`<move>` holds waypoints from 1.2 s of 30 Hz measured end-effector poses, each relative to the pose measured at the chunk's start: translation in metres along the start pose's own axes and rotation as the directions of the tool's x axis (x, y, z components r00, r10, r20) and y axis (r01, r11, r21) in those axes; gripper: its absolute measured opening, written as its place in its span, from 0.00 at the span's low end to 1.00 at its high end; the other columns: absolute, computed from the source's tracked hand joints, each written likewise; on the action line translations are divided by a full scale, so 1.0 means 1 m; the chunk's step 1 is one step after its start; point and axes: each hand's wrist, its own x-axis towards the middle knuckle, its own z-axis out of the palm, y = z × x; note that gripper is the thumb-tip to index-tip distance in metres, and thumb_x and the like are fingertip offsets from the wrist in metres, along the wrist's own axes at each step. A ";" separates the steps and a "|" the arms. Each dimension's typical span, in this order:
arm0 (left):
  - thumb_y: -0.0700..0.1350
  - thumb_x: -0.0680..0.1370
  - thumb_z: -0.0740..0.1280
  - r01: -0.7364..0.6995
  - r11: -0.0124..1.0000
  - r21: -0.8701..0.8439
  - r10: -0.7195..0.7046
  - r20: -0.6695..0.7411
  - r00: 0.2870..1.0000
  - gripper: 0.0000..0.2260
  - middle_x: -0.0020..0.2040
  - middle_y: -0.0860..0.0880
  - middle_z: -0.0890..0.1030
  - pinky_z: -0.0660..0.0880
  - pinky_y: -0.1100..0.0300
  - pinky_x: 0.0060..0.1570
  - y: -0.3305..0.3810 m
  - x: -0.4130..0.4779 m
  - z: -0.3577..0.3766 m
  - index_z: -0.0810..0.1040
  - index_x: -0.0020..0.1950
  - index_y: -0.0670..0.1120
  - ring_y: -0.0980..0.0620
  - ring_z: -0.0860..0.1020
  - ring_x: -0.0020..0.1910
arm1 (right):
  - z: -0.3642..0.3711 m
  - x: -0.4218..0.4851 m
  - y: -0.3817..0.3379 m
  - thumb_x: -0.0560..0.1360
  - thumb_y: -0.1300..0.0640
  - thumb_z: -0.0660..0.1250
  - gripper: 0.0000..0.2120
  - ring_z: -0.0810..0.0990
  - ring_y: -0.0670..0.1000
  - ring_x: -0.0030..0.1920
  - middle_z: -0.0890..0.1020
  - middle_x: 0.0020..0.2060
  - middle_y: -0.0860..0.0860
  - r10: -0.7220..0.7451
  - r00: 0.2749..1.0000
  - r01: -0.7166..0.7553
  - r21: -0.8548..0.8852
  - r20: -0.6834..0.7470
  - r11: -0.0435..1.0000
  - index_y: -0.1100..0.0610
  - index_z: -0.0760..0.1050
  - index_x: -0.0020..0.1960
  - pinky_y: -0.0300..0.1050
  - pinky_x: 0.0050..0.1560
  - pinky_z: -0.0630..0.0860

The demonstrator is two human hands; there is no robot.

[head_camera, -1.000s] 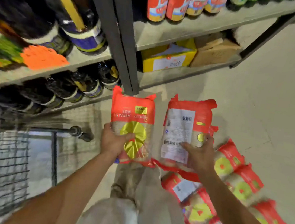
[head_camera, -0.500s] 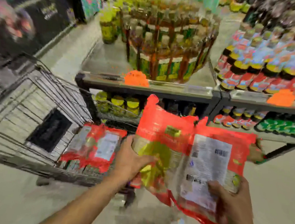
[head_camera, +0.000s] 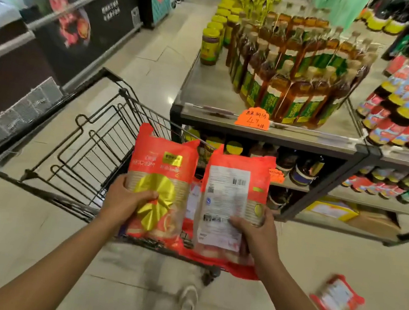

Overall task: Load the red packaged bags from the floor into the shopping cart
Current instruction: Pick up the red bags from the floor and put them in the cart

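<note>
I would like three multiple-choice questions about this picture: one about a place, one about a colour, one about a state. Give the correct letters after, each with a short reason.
1. Where is the shopping cart?
A. left of the shelf with bottles
B. behind the freezer
C. on the shelf

2. What colour is the price tag on the top shelf edge?
A. blue
B. orange
C. white

3. What are the hands doing?
A. both empty
B. only one holds a bag
C. each holds one red bag

Answers:
1 A, the cart stands on the floor left of the shelf.
2 B, the tag is bright orange.
3 C, the left hand grips the gold-front bag, and the right hand grips the label-side bag.
</note>
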 end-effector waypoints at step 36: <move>0.56 0.77 0.67 -0.672 0.112 0.732 0.326 0.612 0.721 0.31 0.73 0.37 0.73 0.71 0.40 0.68 -0.021 0.286 0.085 0.68 0.75 0.41 0.36 0.72 0.69 | 0.119 0.208 0.082 0.77 0.38 0.62 0.36 0.63 0.63 0.76 0.64 0.76 0.62 -0.212 0.967 -0.088 -0.967 -0.140 0.237 0.56 0.60 0.78 0.61 0.75 0.61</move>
